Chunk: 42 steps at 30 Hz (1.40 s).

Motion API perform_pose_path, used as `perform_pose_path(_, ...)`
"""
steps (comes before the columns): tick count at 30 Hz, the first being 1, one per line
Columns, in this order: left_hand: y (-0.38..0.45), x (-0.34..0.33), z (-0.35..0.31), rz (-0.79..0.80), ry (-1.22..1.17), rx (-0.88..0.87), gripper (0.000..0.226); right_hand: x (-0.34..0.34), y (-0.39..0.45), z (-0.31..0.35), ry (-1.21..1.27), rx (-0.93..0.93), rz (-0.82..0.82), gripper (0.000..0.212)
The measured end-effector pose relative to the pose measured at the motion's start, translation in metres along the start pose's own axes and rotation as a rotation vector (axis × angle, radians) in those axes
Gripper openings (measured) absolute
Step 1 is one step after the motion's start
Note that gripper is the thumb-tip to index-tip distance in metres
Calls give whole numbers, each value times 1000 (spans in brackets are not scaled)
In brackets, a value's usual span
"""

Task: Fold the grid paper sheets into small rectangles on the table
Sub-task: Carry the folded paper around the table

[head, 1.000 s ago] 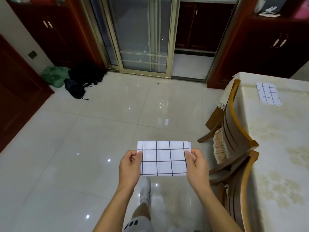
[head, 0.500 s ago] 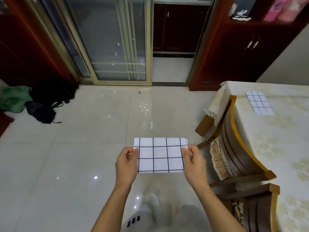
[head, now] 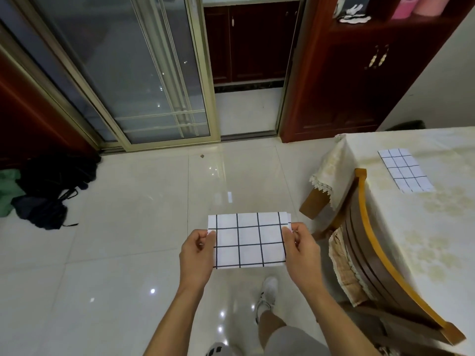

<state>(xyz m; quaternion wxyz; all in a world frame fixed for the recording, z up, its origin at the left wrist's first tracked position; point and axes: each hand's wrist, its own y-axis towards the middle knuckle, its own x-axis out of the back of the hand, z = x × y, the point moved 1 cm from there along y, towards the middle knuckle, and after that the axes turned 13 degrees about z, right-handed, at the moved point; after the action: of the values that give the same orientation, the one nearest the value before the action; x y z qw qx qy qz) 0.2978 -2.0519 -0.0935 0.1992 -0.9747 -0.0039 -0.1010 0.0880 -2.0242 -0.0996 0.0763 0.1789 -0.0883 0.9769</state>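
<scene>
A folded white grid paper sheet [head: 248, 240] with black lines is held level in the air over the tiled floor, in front of my body. My left hand [head: 196, 249] pinches its left edge and my right hand [head: 300, 246] pinches its right edge. A second folded grid paper [head: 404, 170] lies flat on the table [head: 437, 227], far to the right of my hands. The table wears a cream patterned cloth.
A wooden chair [head: 372, 255] with a curved back is pushed against the table's near side. Dark bags and a green one [head: 46, 191] lie on the floor at left. A sliding glass door [head: 144, 73] and a dark red cabinet [head: 347, 73] stand ahead.
The view has swung right and closer to the table, so the chair and the paper on the table now sit nearer. Both hands keep the same hold on the folded sheet.
</scene>
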Motion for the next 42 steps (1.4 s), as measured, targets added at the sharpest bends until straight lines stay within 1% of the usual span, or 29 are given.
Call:
perform_pose_path(10,118,-78,-98,-13,64,-60,26,70,168,8,-10,-20,-71,16)
perform_pose_path(15,161,-108,-123,-11,58,-64,23,95,223,10,13,-40,-58,16)
perform_pose_path(20,204,-130,-141,41,83,-67,21,109,265,5,49,-35,-112,20)
perform_pose_path(26,273,-157,-156,148,124,-61,22,121,316,-5,42,-87,-175,15)
perform_pose_path(31,346,-179,-183,269,152,-60,24,134,370,0,58,-136,-254,17)
perform_pose_path(34,391,-190,-212,339,174,-93,22,140,404,12,50,-174,-332,18)
perform_pose_path(37,431,-208,-243,437,218,-121,21,147,433,23,47,-202,-452,17)
perform_pose_path(42,478,-250,-277,617,284,-170,16,162,449,24,80,-287,-623,20)
